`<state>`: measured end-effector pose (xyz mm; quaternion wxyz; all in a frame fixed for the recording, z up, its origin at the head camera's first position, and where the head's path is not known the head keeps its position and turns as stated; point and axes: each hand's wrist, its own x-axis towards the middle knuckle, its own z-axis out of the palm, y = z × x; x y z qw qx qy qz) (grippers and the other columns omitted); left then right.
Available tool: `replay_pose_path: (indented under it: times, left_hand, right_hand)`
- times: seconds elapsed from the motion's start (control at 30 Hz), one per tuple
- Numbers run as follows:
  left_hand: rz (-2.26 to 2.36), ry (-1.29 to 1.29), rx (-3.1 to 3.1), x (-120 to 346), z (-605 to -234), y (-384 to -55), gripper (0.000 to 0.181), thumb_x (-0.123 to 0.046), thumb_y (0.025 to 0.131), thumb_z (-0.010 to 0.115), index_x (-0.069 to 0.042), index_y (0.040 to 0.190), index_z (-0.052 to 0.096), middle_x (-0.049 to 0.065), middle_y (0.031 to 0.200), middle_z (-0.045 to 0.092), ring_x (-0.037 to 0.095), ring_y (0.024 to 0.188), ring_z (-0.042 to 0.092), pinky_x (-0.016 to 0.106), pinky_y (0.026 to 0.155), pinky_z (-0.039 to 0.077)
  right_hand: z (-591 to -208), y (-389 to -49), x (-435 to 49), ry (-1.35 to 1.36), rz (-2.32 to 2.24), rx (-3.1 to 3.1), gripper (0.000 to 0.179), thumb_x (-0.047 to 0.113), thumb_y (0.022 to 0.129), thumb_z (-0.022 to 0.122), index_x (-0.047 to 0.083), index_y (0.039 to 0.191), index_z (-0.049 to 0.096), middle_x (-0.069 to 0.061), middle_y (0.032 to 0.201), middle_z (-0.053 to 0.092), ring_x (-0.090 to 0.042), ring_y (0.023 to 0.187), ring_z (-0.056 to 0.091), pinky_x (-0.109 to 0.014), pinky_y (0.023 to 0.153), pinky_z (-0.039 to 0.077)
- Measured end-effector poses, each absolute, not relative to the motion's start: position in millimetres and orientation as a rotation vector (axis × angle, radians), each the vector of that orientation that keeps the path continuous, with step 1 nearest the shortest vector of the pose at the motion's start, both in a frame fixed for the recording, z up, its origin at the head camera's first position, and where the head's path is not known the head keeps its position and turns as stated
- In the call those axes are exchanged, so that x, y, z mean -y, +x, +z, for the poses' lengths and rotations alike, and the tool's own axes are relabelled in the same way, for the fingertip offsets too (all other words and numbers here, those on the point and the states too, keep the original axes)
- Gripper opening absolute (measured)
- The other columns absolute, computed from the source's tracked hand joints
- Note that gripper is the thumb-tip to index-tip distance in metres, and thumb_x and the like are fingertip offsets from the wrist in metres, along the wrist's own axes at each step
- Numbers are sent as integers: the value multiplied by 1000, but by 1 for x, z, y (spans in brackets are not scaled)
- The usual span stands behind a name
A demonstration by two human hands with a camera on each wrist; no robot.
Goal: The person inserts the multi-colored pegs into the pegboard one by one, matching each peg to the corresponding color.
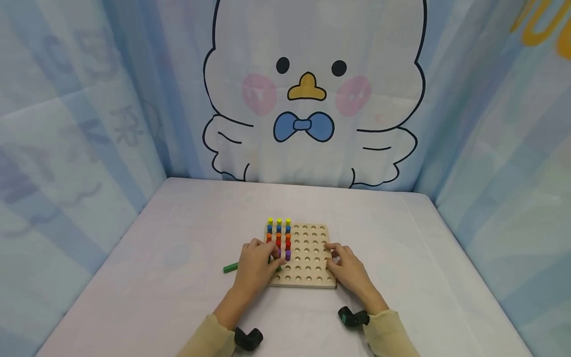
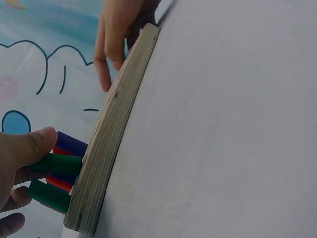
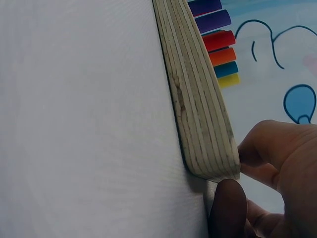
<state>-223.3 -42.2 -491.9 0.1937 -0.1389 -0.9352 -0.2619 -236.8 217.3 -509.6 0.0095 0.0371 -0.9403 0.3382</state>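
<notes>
A square wooden pegboard [image 1: 312,283] lies flat on the table. Colored pegs stand in its left columns, with yellow [image 1: 288,221], blue, orange, red and purple [image 1: 288,255] running from far to near. My left hand [image 1: 256,263] is over the near left part and pinches a green peg [image 2: 59,163] that stands at the board's surface; whether it is fully seated cannot be seen. Another green peg [image 2: 49,197] stands beside it, by the fingers. At the board's right edge, my right hand [image 1: 350,267] holds the board, thumb [image 3: 229,206] against the side and fingers on top.
One loose green peg [image 1: 230,267] lies on the white tablecloth [image 1: 178,297], left of the board and partly behind the left hand. Printed curtains [image 1: 490,148] stand around the table's back and sides.
</notes>
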Motion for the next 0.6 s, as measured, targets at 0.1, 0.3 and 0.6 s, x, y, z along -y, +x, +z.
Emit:
replay_pose_path:
  times: [0.1,0.3,0.6]
  left_hand:
    - [-679,-423,2603,40,-494,-223,30,-35,80,89,-23,80,61,-10,74,64,16,85,52,41,86,46]
    - [-622,-530,2571,45,-498,-223,27,-37,80,88,-24,83,64,-8,88,70,18,92,56,43,88,48]
    - [-732,-493,2643,53,-494,-221,20,-36,88,83,-23,89,69,-3,104,67,22,104,57,45,92,48]
  right_hand:
    - [-509,-237,-220,117,1050,2934,41,16,97,62,14,138,62,-9,113,60,-10,73,54,-30,66,45]
    - [-509,-237,-220,119,1068,2934,41,16,97,62,13,138,62,-9,113,60,-10,70,54,-29,64,46]
    - [-508,-237,-220,120,1076,2933,41,15,97,62,13,138,62,-10,114,60,-10,70,54,-28,64,46]
